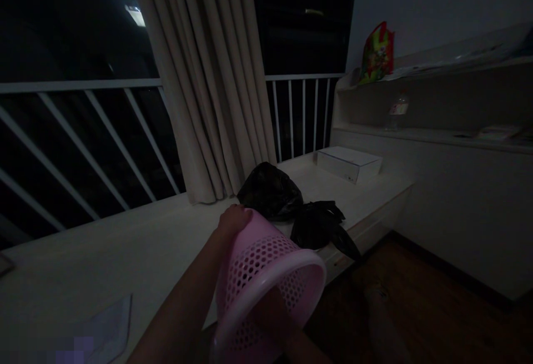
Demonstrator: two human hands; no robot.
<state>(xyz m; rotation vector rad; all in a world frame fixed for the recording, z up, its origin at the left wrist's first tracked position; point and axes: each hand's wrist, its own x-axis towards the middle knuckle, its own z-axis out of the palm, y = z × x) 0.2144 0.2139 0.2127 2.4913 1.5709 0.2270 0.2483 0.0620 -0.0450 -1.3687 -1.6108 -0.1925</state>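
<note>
A pink perforated plastic basket (266, 275) is tilted on its side, with its open rim facing me and to the right. My left hand (234, 221) grips its base from the left, over the white window ledge (125, 253). My right forearm (291, 336) reaches into the basket's mouth from below. The right hand is inside the basket and hidden by its wall. Just beyond the basket, two crumpled black plastic bags (270, 189) (318, 222) lie on the ledge.
A beige curtain (208, 103) hangs in front of a dark window with a white railing (83, 131). A flat white box (348, 163) lies further along the ledge. The shelves on the right hold a colourful bag (377, 50) and a bottle (397, 111). Dark wood floor (420, 297) shows below.
</note>
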